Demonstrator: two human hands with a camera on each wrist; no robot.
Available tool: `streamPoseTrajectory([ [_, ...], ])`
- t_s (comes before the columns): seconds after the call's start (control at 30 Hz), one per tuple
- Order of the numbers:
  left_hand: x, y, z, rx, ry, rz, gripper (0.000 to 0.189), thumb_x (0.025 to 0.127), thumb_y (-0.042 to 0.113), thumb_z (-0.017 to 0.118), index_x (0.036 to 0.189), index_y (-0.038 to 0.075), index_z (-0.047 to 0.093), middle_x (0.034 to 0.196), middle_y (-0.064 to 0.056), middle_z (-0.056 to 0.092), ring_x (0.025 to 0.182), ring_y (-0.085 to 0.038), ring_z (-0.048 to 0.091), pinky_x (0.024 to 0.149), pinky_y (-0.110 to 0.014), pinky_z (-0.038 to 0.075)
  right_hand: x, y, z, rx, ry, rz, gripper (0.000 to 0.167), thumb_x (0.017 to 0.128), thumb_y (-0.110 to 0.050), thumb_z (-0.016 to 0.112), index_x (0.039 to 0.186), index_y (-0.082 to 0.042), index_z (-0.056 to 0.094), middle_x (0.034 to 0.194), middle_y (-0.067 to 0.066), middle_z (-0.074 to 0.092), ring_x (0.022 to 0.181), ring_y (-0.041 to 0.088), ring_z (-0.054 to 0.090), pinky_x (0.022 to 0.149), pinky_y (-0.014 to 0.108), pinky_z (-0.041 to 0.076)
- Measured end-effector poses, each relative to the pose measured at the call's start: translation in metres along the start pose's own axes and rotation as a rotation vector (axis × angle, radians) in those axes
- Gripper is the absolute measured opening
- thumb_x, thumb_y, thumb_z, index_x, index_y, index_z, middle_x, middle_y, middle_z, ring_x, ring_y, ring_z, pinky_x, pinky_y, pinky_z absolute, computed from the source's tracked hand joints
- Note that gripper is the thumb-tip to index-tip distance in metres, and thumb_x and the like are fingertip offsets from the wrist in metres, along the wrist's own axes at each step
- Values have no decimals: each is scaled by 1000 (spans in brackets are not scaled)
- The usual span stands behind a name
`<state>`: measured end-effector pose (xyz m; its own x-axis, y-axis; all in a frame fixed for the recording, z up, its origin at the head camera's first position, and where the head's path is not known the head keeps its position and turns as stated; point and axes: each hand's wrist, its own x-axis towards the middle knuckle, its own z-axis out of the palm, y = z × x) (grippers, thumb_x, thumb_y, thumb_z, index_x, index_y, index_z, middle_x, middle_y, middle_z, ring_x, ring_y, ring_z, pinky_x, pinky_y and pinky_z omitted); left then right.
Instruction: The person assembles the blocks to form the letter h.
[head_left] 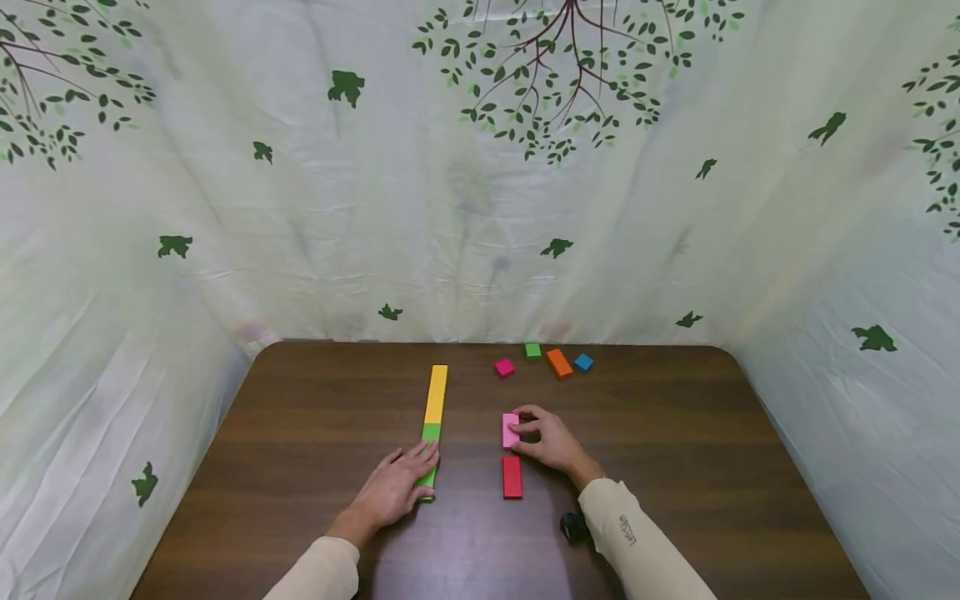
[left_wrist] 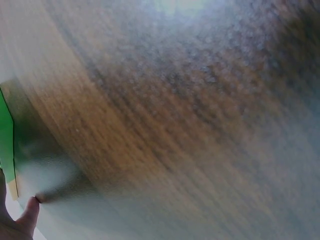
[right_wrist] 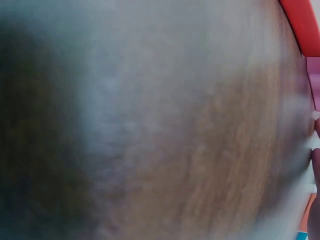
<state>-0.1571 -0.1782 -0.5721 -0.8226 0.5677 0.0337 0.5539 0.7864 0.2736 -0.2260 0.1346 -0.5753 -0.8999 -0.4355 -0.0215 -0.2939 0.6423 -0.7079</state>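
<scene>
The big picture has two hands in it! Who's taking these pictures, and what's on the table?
Those are a person's bare hands. One camera is worn on the head and looks down at the table. The others are on the wrists, so they see mostly table. The left hand rests on a long green block, in line with a yellow block. The right hand holds a pink block near a red block. Farther back lie a magenta block, a small green block, an orange block and a blue block.

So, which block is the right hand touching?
The pink block, lined up just beyond the red block, which lies nearer the person; the right hand touches only the pink block.
</scene>
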Motion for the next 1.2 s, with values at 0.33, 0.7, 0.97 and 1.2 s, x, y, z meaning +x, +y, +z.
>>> streamPoseTrajectory([
  [0.33, 0, -1, 0, -7, 0, -6, 60, 88, 34, 67, 137, 2, 53, 147, -10, 45, 136, -28, 40, 105, -57, 34, -2, 1, 4, 22, 30, -16, 39, 85, -24, 74, 119, -6, 69, 131, 5, 54, 124, 29, 48, 102, 50, 41],
  [0.7, 1, -2, 2, -11, -9, -7, 60, 89, 36, 65, 138, 3, 52, 148, -9, 44, 137, -28, 38, 106, -57, 33, -5, 4, 7, 57, 45, -11, 37, 86, -23, 74, 118, -7, 69, 131, 5, 55, 125, 29, 47, 103, 52, 39],
  [0.97, 1, -1, 1, -7, -12, 0, 61, 89, 37, 64, 138, 3, 52, 148, -8, 43, 137, -27, 38, 106, -56, 33, -6, 4, 7, 70, 47, -28, 36, 83, -24, 77, 116, -10, 71, 128, 5, 56, 122, 28, 48, 103, 51, 38],
  [1.2, 1, -1, 1, -9, -13, -3, 60, 89, 36, 65, 138, 3, 52, 148, -9, 44, 137, -28, 39, 106, -57, 33, -6, 8, 7, 61, 52, -68, 35, 82, -22, 78, 114, -10, 73, 126, 4, 58, 121, 27, 49, 102, 51, 39],
])
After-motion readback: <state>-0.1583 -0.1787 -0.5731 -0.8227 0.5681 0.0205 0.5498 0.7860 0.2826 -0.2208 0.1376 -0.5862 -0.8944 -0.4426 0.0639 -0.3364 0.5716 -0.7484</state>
